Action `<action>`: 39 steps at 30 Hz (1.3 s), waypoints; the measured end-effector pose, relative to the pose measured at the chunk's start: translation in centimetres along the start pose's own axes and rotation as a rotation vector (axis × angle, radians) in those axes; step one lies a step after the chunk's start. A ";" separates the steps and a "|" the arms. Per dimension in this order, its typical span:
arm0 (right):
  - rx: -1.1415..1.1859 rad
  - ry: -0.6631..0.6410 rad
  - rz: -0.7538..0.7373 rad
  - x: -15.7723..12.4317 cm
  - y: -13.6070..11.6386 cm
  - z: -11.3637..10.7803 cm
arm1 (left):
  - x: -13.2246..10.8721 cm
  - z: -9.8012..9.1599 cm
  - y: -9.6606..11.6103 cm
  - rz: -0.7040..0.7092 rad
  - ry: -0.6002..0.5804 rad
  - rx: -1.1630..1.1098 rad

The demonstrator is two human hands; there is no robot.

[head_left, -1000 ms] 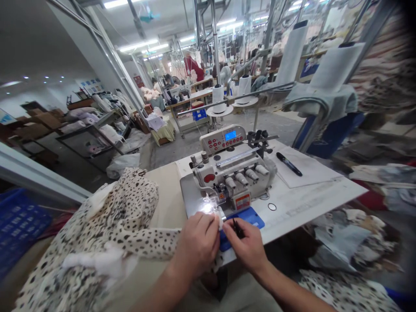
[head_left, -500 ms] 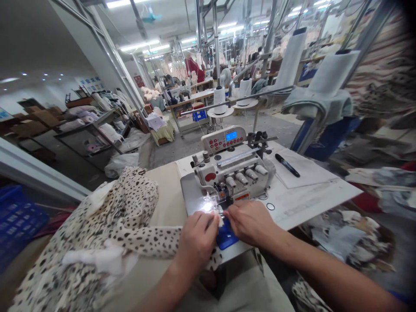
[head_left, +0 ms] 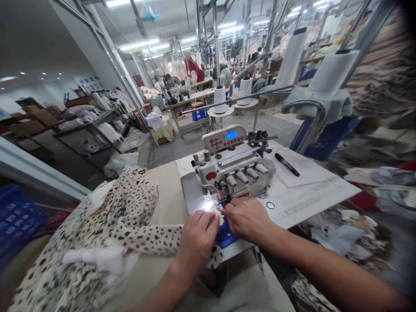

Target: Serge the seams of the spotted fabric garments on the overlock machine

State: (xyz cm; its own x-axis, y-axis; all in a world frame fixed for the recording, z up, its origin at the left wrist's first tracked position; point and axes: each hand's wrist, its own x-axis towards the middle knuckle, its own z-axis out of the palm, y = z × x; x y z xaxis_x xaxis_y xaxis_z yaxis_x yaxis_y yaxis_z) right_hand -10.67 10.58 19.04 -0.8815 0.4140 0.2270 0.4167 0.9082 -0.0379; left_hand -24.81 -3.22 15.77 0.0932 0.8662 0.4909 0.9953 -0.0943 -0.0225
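Observation:
A white overlock sewing machine (head_left: pixel 234 173) stands before me, its lamp shining on the needle area. My left hand (head_left: pixel 199 236) is closed on a strip of black-spotted cream fabric (head_left: pixel 156 239), just in front of the presser foot. My right hand (head_left: pixel 248 219) is closed in a pinch at the fabric's edge, close beside the left fingertips; the fingers partly hide what they hold. Beneath my hands shows a blue plate (head_left: pixel 226 238) at the machine's front. The strip runs left into a large heap of the same spotted fabric (head_left: pixel 133 190).
A black marker (head_left: pixel 287 164) lies on paper right of the machine, near a small dark ring (head_left: pixel 270 205). White thread cones (head_left: pixel 219 99) stand behind. A blue crate (head_left: pixel 19 216) is at far left. Fabric scraps (head_left: pixel 344 234) lie below the table's right edge.
Both hands stay almost in place by the needle area. The small piece of fabric between the fingertips has shifted slightly; the heap looks unchanged.

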 end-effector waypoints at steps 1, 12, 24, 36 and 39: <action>-0.004 -0.004 0.002 0.0 0.0 0.0 | 0.0 0.0 0.1 -0.003 0.024 0.022; -0.032 0.047 0.056 -0.3 -0.1 0.9 | -0.3 0.2 1.3 -0.053 0.027 0.074; 0.000 0.235 0.161 -0.6 -0.3 3.4 | -0.4 0.5 3.2 -0.182 -0.051 0.165; 0.716 0.560 0.147 -4.4 -0.5 10.2 | 0.3 0.1 1.1 -0.246 -0.052 -0.013; 0.859 0.617 0.145 -4.7 -0.3 10.7 | 1.7 -0.5 -0.3 -0.320 -0.109 -0.069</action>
State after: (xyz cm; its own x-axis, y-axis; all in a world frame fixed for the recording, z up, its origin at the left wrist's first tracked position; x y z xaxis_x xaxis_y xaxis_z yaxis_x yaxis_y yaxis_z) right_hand -9.02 9.02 7.58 -0.4712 0.6372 0.6098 0.0003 0.6915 -0.7224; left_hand -24.93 -1.96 17.05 -0.2170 0.9044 0.3673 0.9709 0.1607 0.1777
